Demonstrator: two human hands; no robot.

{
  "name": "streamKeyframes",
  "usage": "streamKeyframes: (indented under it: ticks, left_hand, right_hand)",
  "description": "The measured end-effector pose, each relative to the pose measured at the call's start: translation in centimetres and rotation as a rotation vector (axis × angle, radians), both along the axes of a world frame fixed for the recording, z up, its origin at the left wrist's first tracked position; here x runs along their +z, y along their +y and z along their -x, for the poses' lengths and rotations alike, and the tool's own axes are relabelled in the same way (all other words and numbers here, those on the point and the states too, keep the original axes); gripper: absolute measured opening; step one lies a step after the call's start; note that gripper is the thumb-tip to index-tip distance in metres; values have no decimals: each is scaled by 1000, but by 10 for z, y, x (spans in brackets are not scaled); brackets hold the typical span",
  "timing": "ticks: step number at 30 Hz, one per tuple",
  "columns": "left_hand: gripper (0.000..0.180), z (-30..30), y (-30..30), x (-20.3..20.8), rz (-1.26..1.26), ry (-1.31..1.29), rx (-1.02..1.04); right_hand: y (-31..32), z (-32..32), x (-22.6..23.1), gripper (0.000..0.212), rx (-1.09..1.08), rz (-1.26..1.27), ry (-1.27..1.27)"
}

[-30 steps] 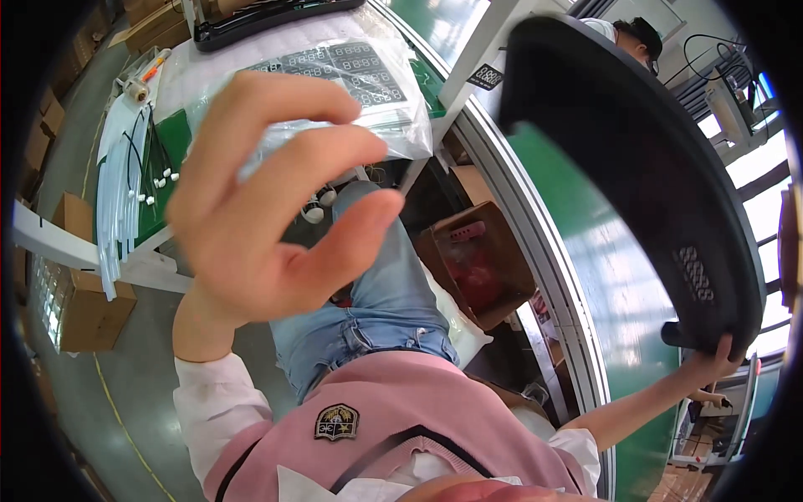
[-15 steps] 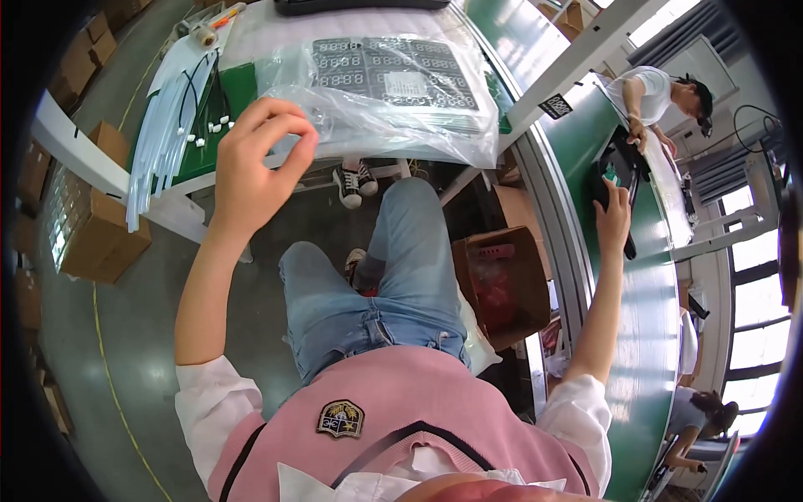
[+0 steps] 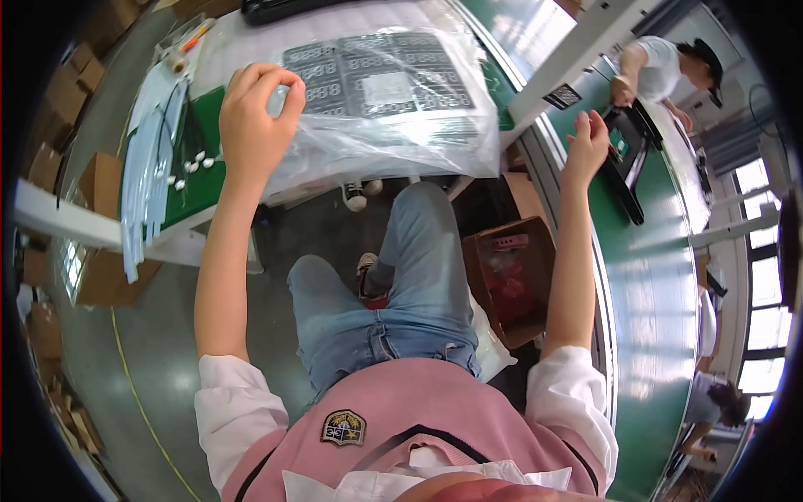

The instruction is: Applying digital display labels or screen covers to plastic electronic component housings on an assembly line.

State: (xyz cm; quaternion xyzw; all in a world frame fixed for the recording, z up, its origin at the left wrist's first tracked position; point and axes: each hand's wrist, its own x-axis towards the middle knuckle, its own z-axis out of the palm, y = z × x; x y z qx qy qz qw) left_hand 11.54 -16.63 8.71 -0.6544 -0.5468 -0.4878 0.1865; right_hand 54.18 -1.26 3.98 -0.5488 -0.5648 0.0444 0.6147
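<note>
My left hand is raised over the left edge of a clear plastic bag, its thumb and forefinger curled tip to tip. Whatever may be between those tips is too small to make out. Inside the bag lie dark panels with rows of digit shapes, in a stack. My right hand is over the near edge of the green bench to the right, fingers apart and nothing in them. Just beyond it sits a black housing with a green circuit board. A co-worker's hand is at the housing's far end.
Translucent strips and white-tipped cables lie left of the bag. A white post rises between the two tables. Below, an open cardboard box holds red items. More cartons stand at the left.
My right hand has drawn back left from the housing and come away from it. My left hand has risen slightly along the bag, whose plastic is less bunched there.
</note>
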Motion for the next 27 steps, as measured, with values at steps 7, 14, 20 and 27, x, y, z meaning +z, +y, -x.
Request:
streamKeyframes:
  ticks: [7,14,20,27]
  left_hand:
    - [14,28,76,-68,428,-300,-27]
    - [15,32,77,-61,391,-245,-111]
    - [13,49,99,-79,453,-28,-163]
    - [37,15,153,-42,768,427,202]
  right_hand:
    - [18,5,9,23,315,416,777]
    - [-88,21,0,12,130,-147,-11]
    - [-186,69,-30,27,359,-8,-292]
    - [-192,88,-10,49,345,-260,-189]
